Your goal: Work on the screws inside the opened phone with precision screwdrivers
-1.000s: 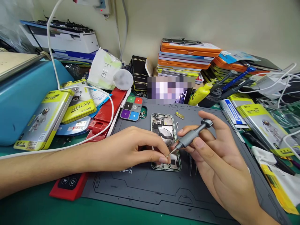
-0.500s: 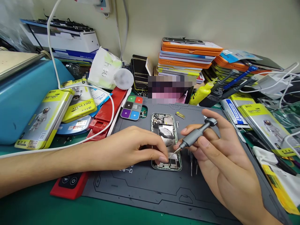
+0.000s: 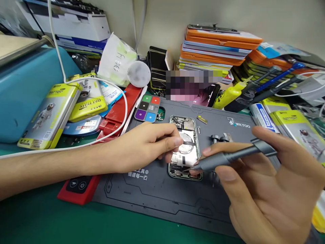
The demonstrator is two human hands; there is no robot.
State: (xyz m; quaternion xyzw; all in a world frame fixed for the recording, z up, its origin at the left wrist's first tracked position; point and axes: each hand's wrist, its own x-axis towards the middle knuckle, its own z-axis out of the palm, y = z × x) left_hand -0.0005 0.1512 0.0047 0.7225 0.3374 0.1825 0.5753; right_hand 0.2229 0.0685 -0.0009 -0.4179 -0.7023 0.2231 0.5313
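Note:
An opened smartphone (image 3: 189, 156) lies on the grey work mat (image 3: 162, 203), its bare inside parts facing up. My left hand (image 3: 158, 142) hangs over the phone's left edge, thumb and forefinger pinched together. Whatever is between those fingertips, if anything, is too small to make out. In my right hand (image 3: 264, 183) is a grey precision screwdriver (image 3: 225, 159), gripped between thumb and fingers. It slants down left, its tip at the phone's lower end; contact there cannot be made out. More small screwdrivers (image 3: 215, 138) lie right of the phone, partly behind my right hand.
Beyond the phone are a colour-marked tray (image 3: 146, 108) and a small yellowish part (image 3: 202, 119). Battery boxes (image 3: 50, 117), a red tool (image 3: 114, 118) and a white cable (image 3: 126, 105) crowd the left. Orange cases (image 3: 220, 42) and a yellow bottle (image 3: 231, 93) stand behind.
My left hand has moved up from the phone's lower part, uncovering more of it. My right hand has come nearer the camera, and the screwdriver lies flatter. The view has shifted slightly.

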